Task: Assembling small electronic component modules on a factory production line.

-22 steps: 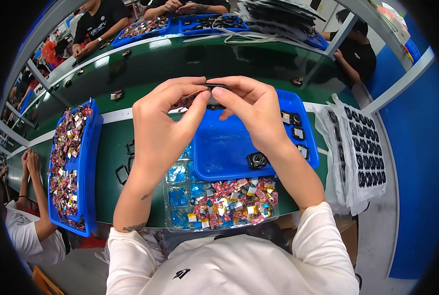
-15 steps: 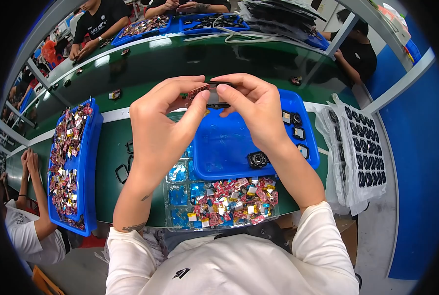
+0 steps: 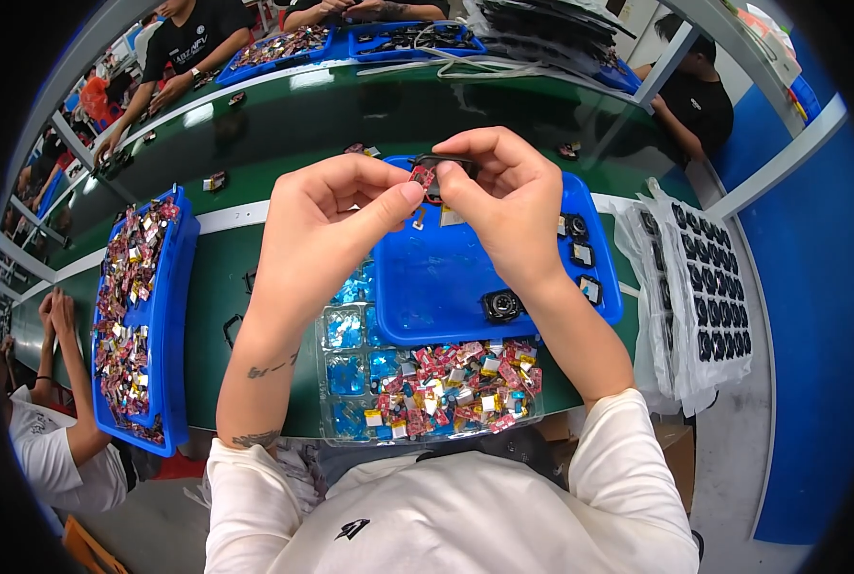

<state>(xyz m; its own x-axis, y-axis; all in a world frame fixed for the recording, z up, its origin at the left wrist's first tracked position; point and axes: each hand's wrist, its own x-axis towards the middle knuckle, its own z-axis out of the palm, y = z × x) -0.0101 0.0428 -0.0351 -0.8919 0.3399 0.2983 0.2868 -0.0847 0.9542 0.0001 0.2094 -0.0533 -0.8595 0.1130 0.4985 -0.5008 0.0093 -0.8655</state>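
My left hand [image 3: 326, 225] pinches a small red circuit board [image 3: 423, 176] between thumb and fingertips. In my right hand [image 3: 511, 206] is a black plastic casing [image 3: 457, 163], its rim partly covered by the fingers. Board and casing meet above the far edge of the blue tray [image 3: 427, 287]; whether the board sits inside the casing is hidden. A white and yellow piece [image 3: 449, 215] shows just below the casing. One black round-faced casing [image 3: 502, 306] lies in the tray, and several more pieces line its right side.
A clear compartment tray [image 3: 326, 421] heaped with red boards lies nearest me. A long blue bin [image 3: 183, 287] of boards stands left, near black frames [image 3: 232, 331]. Stacked white trays [image 3: 671, 277] of black casings stand right. Co-workers sit across the green conveyor [image 3: 331, 115].
My left hand has moved right, bringing the red board against the casing in my right hand. Parts on the conveyor have shifted left. A co-worker at the far left has reached toward the belt.
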